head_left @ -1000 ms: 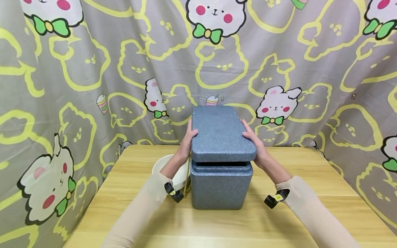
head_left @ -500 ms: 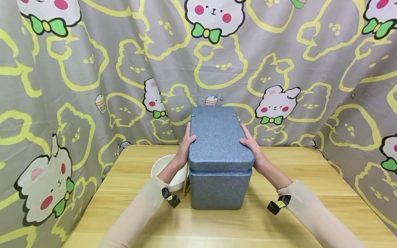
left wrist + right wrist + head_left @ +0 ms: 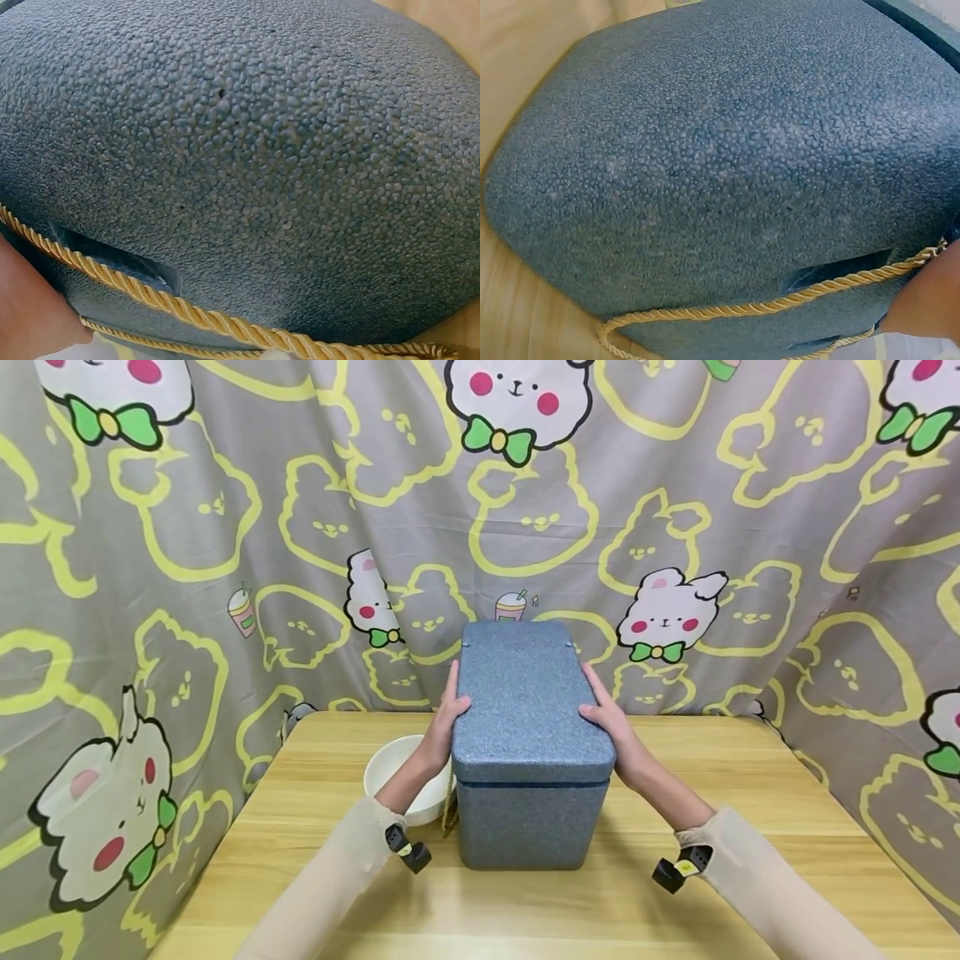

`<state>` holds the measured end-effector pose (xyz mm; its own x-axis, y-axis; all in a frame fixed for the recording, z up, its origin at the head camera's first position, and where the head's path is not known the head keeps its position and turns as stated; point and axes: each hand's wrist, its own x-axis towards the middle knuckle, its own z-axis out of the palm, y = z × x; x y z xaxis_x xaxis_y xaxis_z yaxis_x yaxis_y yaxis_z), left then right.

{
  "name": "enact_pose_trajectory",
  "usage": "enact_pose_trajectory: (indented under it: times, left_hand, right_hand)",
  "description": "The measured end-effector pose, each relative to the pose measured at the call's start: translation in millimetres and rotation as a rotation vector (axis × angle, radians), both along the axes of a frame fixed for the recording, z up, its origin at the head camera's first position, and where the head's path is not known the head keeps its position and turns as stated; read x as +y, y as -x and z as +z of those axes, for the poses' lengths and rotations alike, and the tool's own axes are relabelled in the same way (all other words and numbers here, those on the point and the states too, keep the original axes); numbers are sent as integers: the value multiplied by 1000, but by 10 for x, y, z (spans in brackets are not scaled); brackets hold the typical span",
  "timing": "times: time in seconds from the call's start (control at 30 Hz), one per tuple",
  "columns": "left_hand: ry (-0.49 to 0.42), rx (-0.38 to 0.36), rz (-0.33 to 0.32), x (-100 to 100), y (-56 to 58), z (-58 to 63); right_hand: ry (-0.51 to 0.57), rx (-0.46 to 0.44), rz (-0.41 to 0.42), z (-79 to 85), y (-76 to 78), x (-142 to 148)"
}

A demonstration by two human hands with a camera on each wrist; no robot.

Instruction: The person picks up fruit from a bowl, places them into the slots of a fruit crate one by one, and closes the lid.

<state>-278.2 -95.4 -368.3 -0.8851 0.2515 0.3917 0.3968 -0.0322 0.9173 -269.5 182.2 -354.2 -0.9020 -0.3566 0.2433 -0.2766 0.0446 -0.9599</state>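
A grey-blue foam box (image 3: 532,827) stands upright on the table, its matching lid (image 3: 528,702) seated on top with a thin dark seam along the front. My left hand (image 3: 438,735) grips the lid's left edge, thumb over the top and fingers along the side. On the opposite edge, my right hand (image 3: 622,735) holds the lid the same way. The lower fingers of both hands are hidden in the head view. Twisted gold cord (image 3: 165,300) runs past a slot in the box's side in the left wrist view; similar cord (image 3: 765,306) loops out on the right side.
A white bowl (image 3: 401,777) stands just left of the box, partly behind my left forearm. The wooden table (image 3: 720,760) reaches back to a patterned curtain (image 3: 540,552) that hangs behind and on both sides.
Both hands have lowered the lid's raised front onto the box. The dark gap beneath it has closed to a thin seam. The hands have shifted slightly down and towards me.
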Motion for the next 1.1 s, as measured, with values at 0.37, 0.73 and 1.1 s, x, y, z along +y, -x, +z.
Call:
enact_pose_trajectory:
  times: [0.37, 0.73, 1.1]
  left_hand:
    - [9, 18, 11, 14, 64, 36]
    - [22, 26, -19, -19, 46, -43]
    - [181, -37, -133, -216, 139, 15]
  right_hand:
    - [4, 1, -11, 35, 60, 6]
    - [-13, 8, 20, -13, 28, 46]
    - [-91, 85, 114, -11, 157, 228]
